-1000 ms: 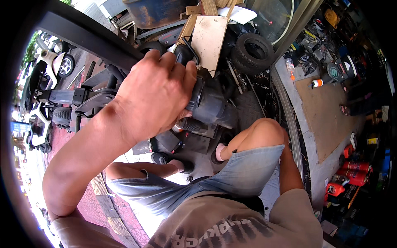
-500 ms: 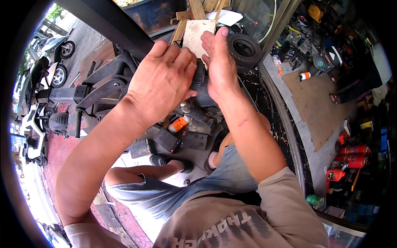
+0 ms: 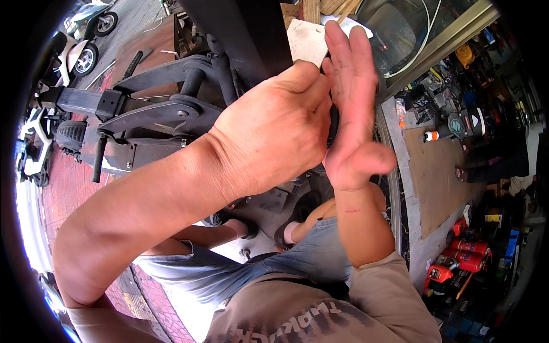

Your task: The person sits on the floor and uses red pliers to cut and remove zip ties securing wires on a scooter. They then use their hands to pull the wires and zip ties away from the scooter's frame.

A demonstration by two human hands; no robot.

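Curling into a tight fist round a dark, rounded piece (image 3: 333, 126), the left hand (image 3: 274, 126) sat just above the middle of the frame, knuckles up. Only a smooth curved edge of that piece showed between the hands, so I couldn't tell its full shape. The right hand (image 3: 351, 108) was flat and open just right of it, fingers straight, thumb sticking out; couldn't tell if the palm actually touched. Left of the fist was a matte black metal frame (image 3: 157, 120) with curved link plates, plus a chunky black post (image 3: 243, 34) at top center. Near the right fingertips: a pale, scuffed board (image 3: 303, 40) and some rough wood (image 3: 311, 11). Worn denim shorts (image 3: 297, 260) filled the lower middle, with shiny red containers (image 3: 470, 261) lower right and reddish patterned paving (image 3: 68, 200) at left.
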